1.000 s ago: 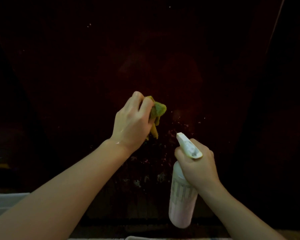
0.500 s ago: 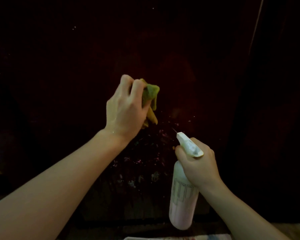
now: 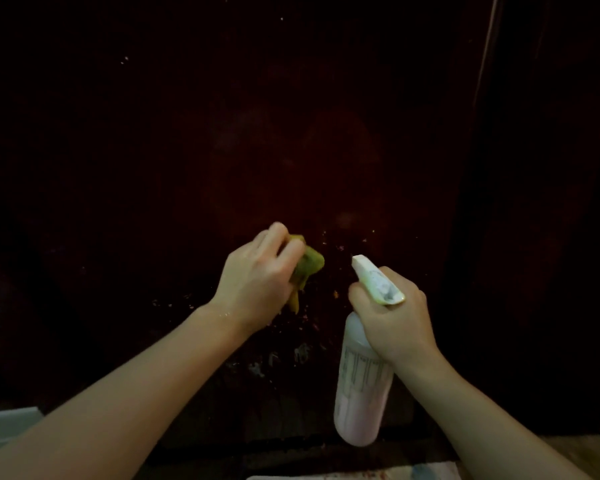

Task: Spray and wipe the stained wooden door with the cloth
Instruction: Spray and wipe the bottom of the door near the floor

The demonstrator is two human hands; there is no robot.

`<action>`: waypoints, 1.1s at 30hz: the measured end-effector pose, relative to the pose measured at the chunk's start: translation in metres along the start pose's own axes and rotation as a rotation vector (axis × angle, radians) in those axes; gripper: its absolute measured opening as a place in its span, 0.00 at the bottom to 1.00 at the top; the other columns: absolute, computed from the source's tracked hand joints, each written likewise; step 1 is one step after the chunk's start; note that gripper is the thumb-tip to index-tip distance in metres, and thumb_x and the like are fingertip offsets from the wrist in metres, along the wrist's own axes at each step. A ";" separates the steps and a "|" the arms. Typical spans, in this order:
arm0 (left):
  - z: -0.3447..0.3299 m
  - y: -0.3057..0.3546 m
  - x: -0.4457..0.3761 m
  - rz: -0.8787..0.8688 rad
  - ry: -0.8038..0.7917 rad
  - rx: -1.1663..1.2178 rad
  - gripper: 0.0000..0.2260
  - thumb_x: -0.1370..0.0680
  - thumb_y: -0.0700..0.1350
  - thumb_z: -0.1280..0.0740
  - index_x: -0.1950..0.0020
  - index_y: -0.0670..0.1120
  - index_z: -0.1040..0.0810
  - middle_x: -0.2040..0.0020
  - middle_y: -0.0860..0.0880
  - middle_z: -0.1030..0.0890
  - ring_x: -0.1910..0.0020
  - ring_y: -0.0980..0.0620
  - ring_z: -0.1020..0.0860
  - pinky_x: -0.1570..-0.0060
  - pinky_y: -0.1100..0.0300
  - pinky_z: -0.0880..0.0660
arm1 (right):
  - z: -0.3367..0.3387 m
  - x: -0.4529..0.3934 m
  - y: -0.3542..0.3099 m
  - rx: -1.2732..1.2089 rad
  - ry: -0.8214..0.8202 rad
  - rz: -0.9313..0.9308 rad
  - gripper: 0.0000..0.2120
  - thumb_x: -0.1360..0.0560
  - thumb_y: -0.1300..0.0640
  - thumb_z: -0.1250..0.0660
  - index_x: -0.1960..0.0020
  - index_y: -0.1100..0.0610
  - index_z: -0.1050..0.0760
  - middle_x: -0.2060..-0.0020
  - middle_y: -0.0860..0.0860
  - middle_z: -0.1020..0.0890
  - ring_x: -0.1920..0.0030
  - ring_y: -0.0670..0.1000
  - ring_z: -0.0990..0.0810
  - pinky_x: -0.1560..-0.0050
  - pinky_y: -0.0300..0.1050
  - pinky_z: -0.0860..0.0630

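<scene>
Two hands work a dark wooden door (image 3: 257, 133). Left hand (image 3: 253, 282) clutches a green cloth (image 3: 310, 263) against it. At 3 o'clock, right hand (image 3: 394, 320) grips a spray bottle (image 3: 361, 393).

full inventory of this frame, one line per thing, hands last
door: 1, dark reddish brown, fills the view ahead; pale stains and flecks low, near the hands
cloth: 1, yellow-green, bunched, against the door at centre
spray bottle: 1, pale pink body, white nozzle pointing up-left at the door, right of centre
pale ledge: 1, white-grey, bottom left corner
sheet: 1, pale with reddish marks, bottom edge below the door; what it is I cannot tell
floor: 1 patch, brown, bottom right
left hand: 1, grips the cloth
right hand: 1, holds the bottle's neck
</scene>
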State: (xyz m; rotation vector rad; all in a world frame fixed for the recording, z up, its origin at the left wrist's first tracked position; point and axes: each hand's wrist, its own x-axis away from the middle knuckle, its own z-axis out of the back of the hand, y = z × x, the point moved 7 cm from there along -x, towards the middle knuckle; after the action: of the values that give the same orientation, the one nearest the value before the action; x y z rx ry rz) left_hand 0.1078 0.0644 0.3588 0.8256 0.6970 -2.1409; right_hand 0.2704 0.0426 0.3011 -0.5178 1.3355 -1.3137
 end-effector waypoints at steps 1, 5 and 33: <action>0.006 -0.004 -0.005 0.026 0.036 0.014 0.11 0.31 0.38 0.25 0.52 0.38 0.23 0.56 0.43 0.25 0.65 0.49 0.25 0.73 0.62 0.31 | 0.003 -0.001 0.002 -0.017 0.016 -0.012 0.16 0.28 0.60 0.31 0.71 0.55 0.34 0.78 0.44 0.30 0.75 0.43 0.32 0.70 0.42 0.34; 0.027 -0.013 -0.027 0.083 0.178 0.020 0.12 0.29 0.41 0.26 0.52 0.38 0.24 0.55 0.43 0.27 0.66 0.51 0.27 0.76 0.61 0.28 | 0.005 -0.002 0.003 -0.088 -0.056 -0.002 0.08 0.26 0.60 0.31 0.62 0.61 0.27 0.69 0.51 0.24 0.70 0.45 0.27 0.70 0.36 0.30; 0.002 0.019 -0.044 0.026 0.137 -0.005 0.09 0.29 0.38 0.25 0.54 0.39 0.23 0.56 0.44 0.25 0.64 0.51 0.27 0.73 0.63 0.34 | 0.031 -0.009 0.002 -0.095 0.035 0.060 0.10 0.27 0.63 0.31 0.65 0.63 0.29 0.71 0.57 0.26 0.71 0.50 0.28 0.69 0.49 0.30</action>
State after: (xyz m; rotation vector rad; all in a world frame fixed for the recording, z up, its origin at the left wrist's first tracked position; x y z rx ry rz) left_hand 0.1451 0.0707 0.3877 0.9807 0.7569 -2.0734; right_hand 0.3012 0.0390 0.3113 -0.5184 1.4367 -1.2198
